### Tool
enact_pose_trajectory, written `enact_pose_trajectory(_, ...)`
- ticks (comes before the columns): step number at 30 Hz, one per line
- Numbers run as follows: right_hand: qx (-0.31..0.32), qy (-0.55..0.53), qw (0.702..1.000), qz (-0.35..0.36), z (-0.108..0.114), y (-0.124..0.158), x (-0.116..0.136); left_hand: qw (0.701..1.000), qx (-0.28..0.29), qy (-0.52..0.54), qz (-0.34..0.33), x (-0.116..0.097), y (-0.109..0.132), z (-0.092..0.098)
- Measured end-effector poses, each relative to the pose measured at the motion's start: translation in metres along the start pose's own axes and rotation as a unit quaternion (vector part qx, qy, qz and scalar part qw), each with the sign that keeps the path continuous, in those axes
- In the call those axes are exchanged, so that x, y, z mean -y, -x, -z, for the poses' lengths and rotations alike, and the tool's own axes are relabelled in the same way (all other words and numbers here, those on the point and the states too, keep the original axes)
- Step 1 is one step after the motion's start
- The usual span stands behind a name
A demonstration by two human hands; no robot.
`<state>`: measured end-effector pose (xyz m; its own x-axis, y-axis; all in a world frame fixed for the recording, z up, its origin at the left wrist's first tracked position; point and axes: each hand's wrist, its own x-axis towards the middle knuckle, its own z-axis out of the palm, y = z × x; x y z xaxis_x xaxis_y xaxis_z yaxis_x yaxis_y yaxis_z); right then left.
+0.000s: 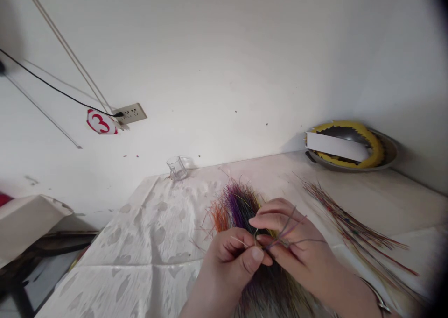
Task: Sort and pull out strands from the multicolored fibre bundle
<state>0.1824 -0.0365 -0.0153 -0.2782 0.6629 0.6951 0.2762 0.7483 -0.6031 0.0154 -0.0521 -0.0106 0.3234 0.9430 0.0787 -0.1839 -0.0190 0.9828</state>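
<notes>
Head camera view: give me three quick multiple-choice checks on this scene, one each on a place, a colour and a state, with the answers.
1. Where is the small clear glass?
A. On the floor
B. At the table's back edge, by the wall
C. Hanging from the cable

2. What colour is the jagged ring in the metal dish?
A. Blue
B. Green
C. Yellow

3. What are the left hand and right hand doing?
A. Both pinching thin strands
B. Both lying flat
C. Both gripping the glass

Answers:
1. B: it stands by the wall.
2. C: the ring shows yellow.
3. A: the fingertips meet on the strands.
</notes>
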Motion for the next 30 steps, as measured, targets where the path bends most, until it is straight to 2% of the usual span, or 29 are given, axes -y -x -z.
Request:
enact_pose_trajectory(3, 0.005, 0.008, 1.000, -0.005, -0.001, -0.002, 0.001, 0.999, -0.022, -0.024, -0.011, 0.005, -0.001, 0.004)
enact_pose_trajectory(6, 0.029, 0.014, 0.998, -0.052, -0.004, -0.002, 0.005, 0.988, -0.083, -0.112, -0.066, 0.003, -0.003, 0.003)
enact_pose_trajectory(10, 0.073, 0.025, 0.989, -0.128, -0.008, -0.001, 0.014, 0.931, -0.149, -0.300, -0.146, -0.004, -0.005, 0.000)
enact_pose_trajectory(13, 0.100, 0.034, 0.983, -0.150, -0.009, 0.002, 0.021, 0.890, -0.152, -0.393, -0.174, -0.006, -0.007, 0.000)
enact_pose_trajectory(15, 0.093, 0.043, 0.983, -0.150, -0.009, 0.003, 0.023, 0.878, -0.138, -0.422, -0.177, -0.006, -0.007, 0.000)
enact_pose_trajectory(21, 0.035, 0.057, 0.987, -0.144, -0.008, 0.004, 0.019, 0.892, -0.102, -0.417, -0.141, -0.004, -0.006, -0.001)
enact_pose_trajectory(25, 0.006, 0.053, 0.987, -0.151, -0.006, 0.003, 0.019, 0.905, -0.102, -0.389, -0.137, -0.003, -0.005, -0.001)
enact_pose_trajectory(30, 0.026, -0.032, 0.986, -0.164, -0.001, 0.000, 0.023, 0.937, -0.095, -0.308, -0.137, -0.004, -0.003, -0.004)
